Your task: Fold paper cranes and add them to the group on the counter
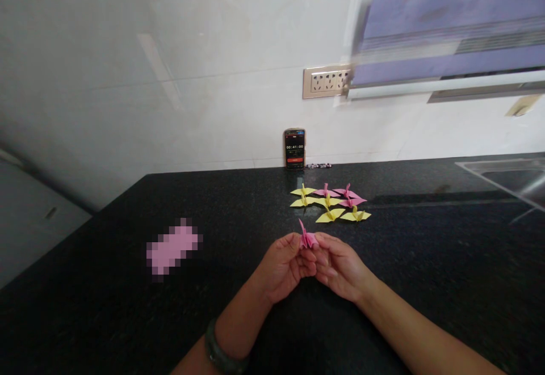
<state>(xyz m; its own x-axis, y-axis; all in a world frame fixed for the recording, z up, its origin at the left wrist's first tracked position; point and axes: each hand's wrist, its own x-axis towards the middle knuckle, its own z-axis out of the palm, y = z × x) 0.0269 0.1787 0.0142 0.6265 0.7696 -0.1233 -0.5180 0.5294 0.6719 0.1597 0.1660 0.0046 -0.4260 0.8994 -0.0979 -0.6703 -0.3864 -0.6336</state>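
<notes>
Between my two hands is a pink origami crane (pixel 307 240), its thin pointed end sticking up. My left hand (pixel 286 264) pinches its left side between thumb and fingers, and my right hand (pixel 342 264) pinches the right side. Both hands are closed on the paper, just above the dark countertop. Beyond them stand several finished paper cranes with spread wings, in loose rows: yellow ones such as the front yellow crane (pixel 330 215), and pink ones such as the pink crane (pixel 352 201) on the right.
A phone (pixel 294 151) showing a timer leans on the white wall, with a beaded strap (pixel 319 165) beside it. To the left, a pixelated pink patch (pixel 172 246) covers something on the black countertop (pixel 106 312). A metal-rimmed sink or hob edge (pixel 502 179) lies at right, below a wall socket (pixel 327 82).
</notes>
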